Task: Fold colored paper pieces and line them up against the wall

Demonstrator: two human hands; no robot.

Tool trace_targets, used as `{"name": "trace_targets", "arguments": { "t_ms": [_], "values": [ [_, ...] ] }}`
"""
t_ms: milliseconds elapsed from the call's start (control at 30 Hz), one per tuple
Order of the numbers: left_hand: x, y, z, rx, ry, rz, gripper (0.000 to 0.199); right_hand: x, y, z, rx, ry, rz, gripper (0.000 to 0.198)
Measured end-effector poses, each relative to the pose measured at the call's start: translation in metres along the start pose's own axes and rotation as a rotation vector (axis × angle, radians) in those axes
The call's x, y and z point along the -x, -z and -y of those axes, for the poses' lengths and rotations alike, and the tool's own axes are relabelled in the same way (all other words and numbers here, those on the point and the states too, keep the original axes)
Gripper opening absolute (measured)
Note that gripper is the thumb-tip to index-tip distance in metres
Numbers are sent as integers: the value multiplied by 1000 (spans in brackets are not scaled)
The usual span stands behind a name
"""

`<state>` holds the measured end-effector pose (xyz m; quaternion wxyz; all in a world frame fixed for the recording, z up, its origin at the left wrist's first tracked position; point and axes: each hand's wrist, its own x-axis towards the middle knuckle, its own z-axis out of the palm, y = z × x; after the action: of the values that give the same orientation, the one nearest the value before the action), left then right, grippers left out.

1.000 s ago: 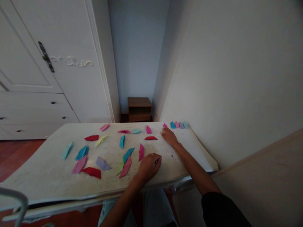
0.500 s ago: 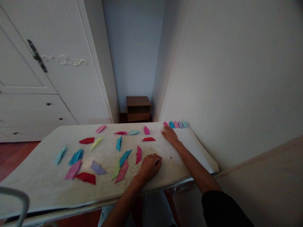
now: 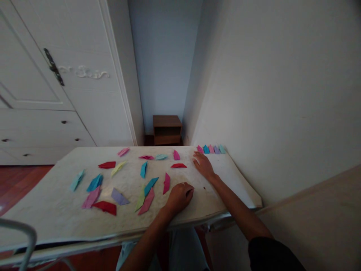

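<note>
My right hand [image 3: 203, 164] reaches to the table's far right part, palm down with the fingers apart. Its fingertips are just in front of a magenta folded paper piece [image 3: 200, 149], the left end of a short row; whether they touch it I cannot tell. Beside it in the row stand a blue folded paper [image 3: 206, 149] and several more in pink, lilac and mint. My left hand [image 3: 180, 196], a ring on one finger, rests loosely curled on the table, with nothing visible in it. Nearest to it lies another magenta folded paper [image 3: 166, 183].
Several boat-like folded papers lie scattered over the white-topped table [image 3: 62, 207], among them a red one [image 3: 178, 165] and a lilac one [image 3: 120, 196]. A wall [image 3: 267, 94] borders the right side. Behind stand a white wardrobe [image 3: 93, 109] and a small brown cabinet [image 3: 167, 121].
My right hand's fingers have drawn slightly back from the magenta paper at the row's end and spread. My left hand stays curled in place. The whole view has shifted a little.
</note>
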<state>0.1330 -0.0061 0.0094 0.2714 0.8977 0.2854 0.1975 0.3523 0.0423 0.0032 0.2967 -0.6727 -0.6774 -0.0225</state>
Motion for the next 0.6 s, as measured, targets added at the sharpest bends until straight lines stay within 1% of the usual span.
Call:
{"name": "trace_targets", "arguments": {
  "t_ms": [100,167,200,267,333,400,600],
  "values": [
    [1,0,-1,1,-3,-16,23,28,-2,33,-104,19,-20,28],
    [3,0,-2,0,7,-35,23,48,-5,52,-179,4,-17,29],
    [3,-1,-2,-5,14,-40,22,56,-6,60,-295,-40,-8,28],
    [5,-2,-2,-15,22,-46,20,68,-7,71,-458,-113,27,27],
    [7,-2,-1,-5,19,-50,20,72,-7,76,-528,-162,47,28],
    [11,-1,1,41,20,-69,21,72,-7,77,-517,-171,48,29],
    [35,9,12,257,97,-222,23,70,-8,74,-495,-133,57,27]
  ]
}}
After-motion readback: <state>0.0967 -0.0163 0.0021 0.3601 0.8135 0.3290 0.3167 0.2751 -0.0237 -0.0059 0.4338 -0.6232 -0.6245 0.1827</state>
